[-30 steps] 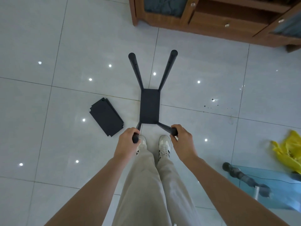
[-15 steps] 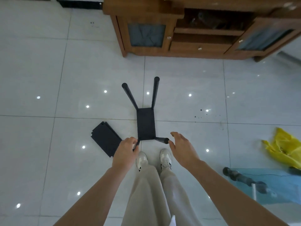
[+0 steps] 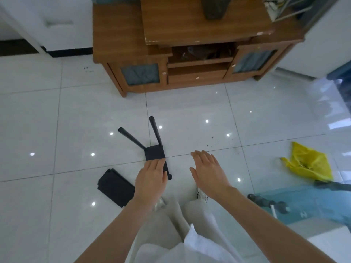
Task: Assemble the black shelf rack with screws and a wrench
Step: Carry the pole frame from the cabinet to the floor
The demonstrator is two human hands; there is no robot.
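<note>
Now: the rack point(image 3: 154, 152) stands on the floor point(image 3: 76, 120) just ahead of my shoes. It is one small shelf plate so far, with the two far posts point(image 3: 156, 130) angling away toward the wooden cabinet point(image 3: 190, 54).

My left hand point(image 3: 151, 179) lies over the near edge of the plate and hides the near left post. I cannot tell whether the fingers wrap that post or only rest on it. The tip of the near right post point(image 3: 169, 176) shows just beside my knuckles.

My right hand point(image 3: 208, 171) is flat, fingers straight and close together, palm down. It is apart from the rack and touches nothing.

Reading: the left hand steadies a light frame that tips easily, and the right is free to fetch parts.

The stack of black panels point(image 3: 115, 185) lies on the floor just left of my left hand. It is within reach and is probably the next shelf level. A yellow bag point(image 3: 309, 162) sits well off to the right.

I cannot pick out any screws or a wrench.
</note>
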